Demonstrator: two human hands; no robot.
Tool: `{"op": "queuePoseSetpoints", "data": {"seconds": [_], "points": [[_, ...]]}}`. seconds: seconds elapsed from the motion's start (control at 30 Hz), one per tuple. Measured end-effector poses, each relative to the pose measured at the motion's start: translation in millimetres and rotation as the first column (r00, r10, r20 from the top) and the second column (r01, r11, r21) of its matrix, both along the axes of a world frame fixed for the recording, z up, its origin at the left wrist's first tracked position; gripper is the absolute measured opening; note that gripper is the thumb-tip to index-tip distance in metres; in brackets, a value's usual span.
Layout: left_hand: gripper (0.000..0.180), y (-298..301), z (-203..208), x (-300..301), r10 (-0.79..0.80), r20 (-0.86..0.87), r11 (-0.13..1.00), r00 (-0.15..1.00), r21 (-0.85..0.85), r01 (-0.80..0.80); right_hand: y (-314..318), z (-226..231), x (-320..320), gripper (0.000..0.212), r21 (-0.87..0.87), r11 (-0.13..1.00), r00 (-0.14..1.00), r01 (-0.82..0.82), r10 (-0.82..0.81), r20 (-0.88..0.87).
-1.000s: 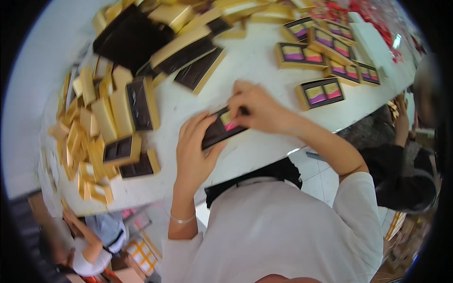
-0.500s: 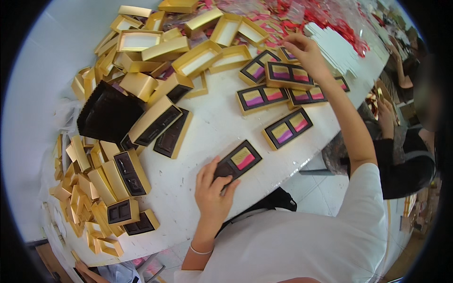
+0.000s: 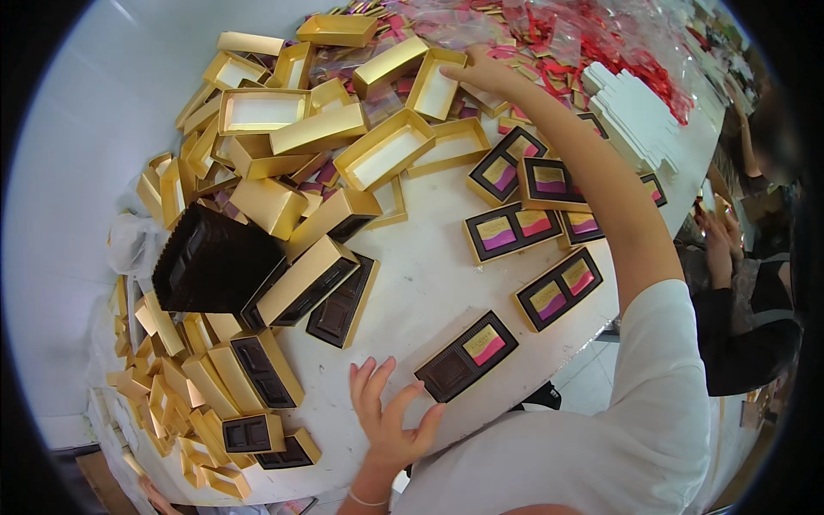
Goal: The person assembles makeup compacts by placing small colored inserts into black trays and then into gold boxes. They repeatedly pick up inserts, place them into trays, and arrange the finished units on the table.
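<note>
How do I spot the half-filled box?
On the white table, look at the near edge, by the left hand. The gold box there holds one gold and pink piece beside a vacant compartment; the box to its right shows two pieces.

bright light | faint shadows on table (image 3: 416,287) | bent edges, black corners | right rim blurry

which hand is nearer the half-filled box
Left. The left hand is beside the half-filled box, at its empty end; the right hand is farther, at a gold box.
</note>
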State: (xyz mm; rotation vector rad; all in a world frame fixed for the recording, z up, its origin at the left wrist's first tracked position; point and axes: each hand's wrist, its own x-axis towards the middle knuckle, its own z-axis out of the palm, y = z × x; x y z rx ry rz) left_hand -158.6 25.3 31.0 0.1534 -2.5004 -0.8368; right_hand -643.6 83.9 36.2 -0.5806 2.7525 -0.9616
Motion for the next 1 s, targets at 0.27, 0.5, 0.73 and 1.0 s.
{"op": "queuePoseSetpoints", "data": {"seconds": [0.27,0.5,0.73,1.0], "points": [[0.042,-50,20,-93,-0.069,0.186,0.863,0.98,-0.483,0.152,-89,18,69,0.075,-0.213,0.941,0.947,-0.263,0.294,0.129],[0.038,-98,6,-99,0.23,0.173,0.725,0.958,-0.687,-0.049,-110,22,125,0.076,-0.212,0.948,0.959,-0.239,0.264,0.101],[0.031,-133,7,-72,0.196,0.214,0.803,0.957,-0.595,-0.032,-191,19,201,0.091,-0.466,0.765,0.871,-0.444,0.492,-0.023],[0.032,-133,4,-62,0.161,0.196,0.781,0.967,-0.625,-0.003,-177,56,153,0.06,-0.162,0.558,0.579,-0.814,0.76,-0.295]]}}
